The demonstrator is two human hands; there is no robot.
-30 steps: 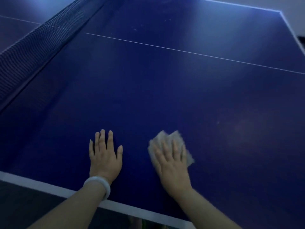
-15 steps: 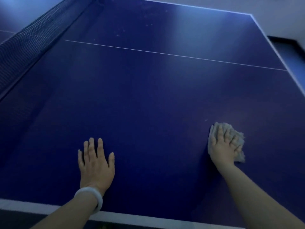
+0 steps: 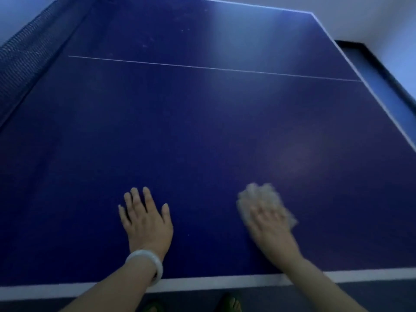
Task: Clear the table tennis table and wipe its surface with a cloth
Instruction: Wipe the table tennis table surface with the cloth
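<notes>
Cloth: a pale, crumpled cloth (image 3: 262,198) lies on the blue worktop (image 3: 202,131), in the near right part, not far from the white border line at the near edge. It looks blurred, so its folds cannot be read.
Right hand: the right hand (image 3: 271,224) lies flat on top of the cloth, palm down, with the fingers stretched forward and a little spread. It presses the cloth to the surface and does not curl around it. The cloth shows beyond the fingertips and at both sides of the hand. The hand is blurred too.
Left hand: the left hand (image 3: 146,218) rests flat on the bare worktop, well apart from the cloth, to its left. The fingers are straight and slightly spread, and it holds nothing.
Bracelet: a white bracelet (image 3: 147,263) sits around the left wrist, just above the near border line.
Worktop: dark blue, with a thin white line (image 3: 213,68) running across the far half and white borders at the near and right edges.
Net: the dark net (image 3: 24,52) stands along the left side.
Floor: a foot in a green sandal (image 3: 228,302) shows under the near edge.
</notes>
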